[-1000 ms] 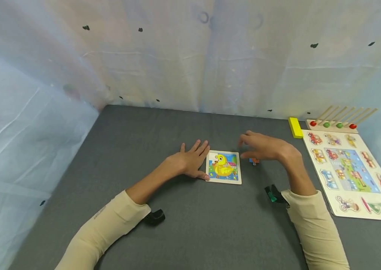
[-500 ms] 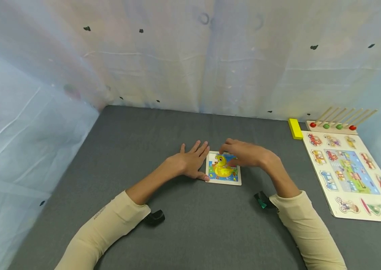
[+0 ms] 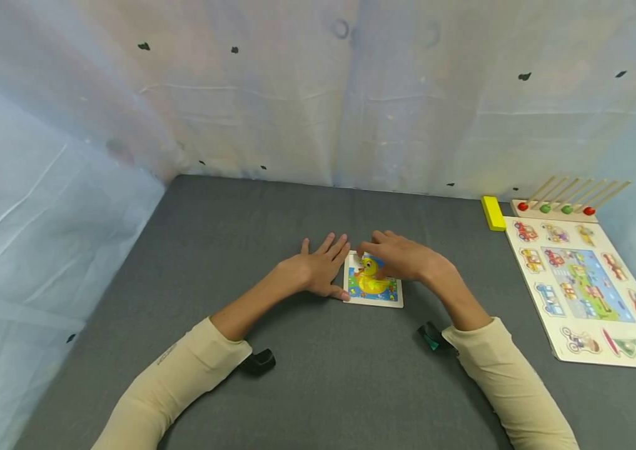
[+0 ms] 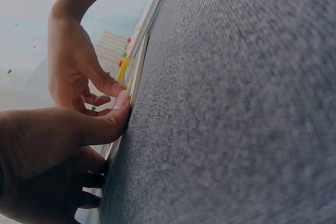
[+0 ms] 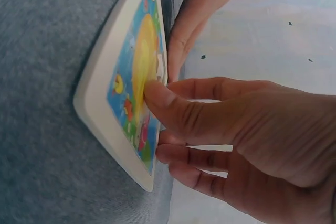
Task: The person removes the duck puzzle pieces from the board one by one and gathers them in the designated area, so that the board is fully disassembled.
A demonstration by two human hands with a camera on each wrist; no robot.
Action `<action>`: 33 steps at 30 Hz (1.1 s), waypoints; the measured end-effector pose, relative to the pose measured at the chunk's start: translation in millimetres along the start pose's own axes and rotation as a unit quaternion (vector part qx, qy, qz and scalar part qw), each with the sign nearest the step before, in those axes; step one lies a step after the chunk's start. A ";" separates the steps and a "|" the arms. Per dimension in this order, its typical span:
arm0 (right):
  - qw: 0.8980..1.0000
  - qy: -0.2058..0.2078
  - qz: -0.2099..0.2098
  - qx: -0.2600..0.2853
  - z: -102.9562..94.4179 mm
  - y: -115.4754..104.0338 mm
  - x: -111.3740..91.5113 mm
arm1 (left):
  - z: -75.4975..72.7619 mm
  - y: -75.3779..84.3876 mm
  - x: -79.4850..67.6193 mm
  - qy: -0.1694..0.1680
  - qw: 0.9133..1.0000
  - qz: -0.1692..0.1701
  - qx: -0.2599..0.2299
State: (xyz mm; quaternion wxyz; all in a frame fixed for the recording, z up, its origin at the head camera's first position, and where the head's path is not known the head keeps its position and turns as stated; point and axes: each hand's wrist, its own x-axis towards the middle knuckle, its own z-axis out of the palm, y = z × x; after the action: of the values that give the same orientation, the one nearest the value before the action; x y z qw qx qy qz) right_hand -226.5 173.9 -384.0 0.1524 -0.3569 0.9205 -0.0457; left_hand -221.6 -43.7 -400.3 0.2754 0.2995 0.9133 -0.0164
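Observation:
A small square duck puzzle [image 3: 374,304] lies in its pale frame, with a white bare patch near its upper left corner. My left hand [image 3: 309,272] lies spread along the puzzle's left side, the thumb tip at the lower left corner of the frame. My right hand [image 3: 408,257] reaches over the puzzle from the right, covering its upper right part. In the right wrist view, the right thumb [image 5: 160,95] touches the yellow duck [image 5: 144,51], while the other fingers bend loosely toward the far edge. No loose piece shows between the right fingers.
At the right lies a large picture peg board [image 3: 526,284]. Behind it stands a wooden rack with upright sticks and red and green beads [image 3: 567,210], and a yellow block [image 3: 493,214] is beside that. A pale sheet [image 3: 318,94] hangs behind the grey table [image 3: 239,212].
My right hand has moved left from beside the puzzle to over its upper part. The small orange-and-blue piece at the right is no longer visible. My left hand has stayed put.

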 end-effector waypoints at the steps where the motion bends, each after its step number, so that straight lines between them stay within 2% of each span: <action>1: 1.000 0.002 0.003 0.002 0.0 -0.8 0.0 | 0.2 0.0 0.1 0.001 1.000 0.000 -0.001; 13: 0.998 0.006 0.031 -0.048 -0.3 -7.7 4.0 | -1.6 0.5 -2.9 0.009 1.000 0.000 -0.001; 19: 0.998 0.005 0.043 -0.054 2.5 -9.3 4.2 | 1.1 0.1 -2.2 0.006 1.000 0.001 -0.001; 23: 0.996 0.006 0.052 -0.078 4.7 -12.4 5.0 | 2.7 0.1 -2.4 0.007 1.000 -0.001 -0.004; 27: 0.993 0.005 0.053 -0.109 5.7 -13.9 6.0 | 2.5 0.7 -2.6 0.006 1.000 -0.002 -0.005; 33: 0.991 0.008 0.046 -0.125 6.8 -13.0 7.1 | 1.6 1.5 -2.6 0.005 1.000 -0.004 -0.005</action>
State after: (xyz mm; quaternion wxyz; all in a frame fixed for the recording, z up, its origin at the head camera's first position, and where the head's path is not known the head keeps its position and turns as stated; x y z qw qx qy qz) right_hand -221.0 159.7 -389.7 0.1009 -0.3300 0.9357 0.0737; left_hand -218.3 -44.2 -400.2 0.2720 0.2941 0.9162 -0.0115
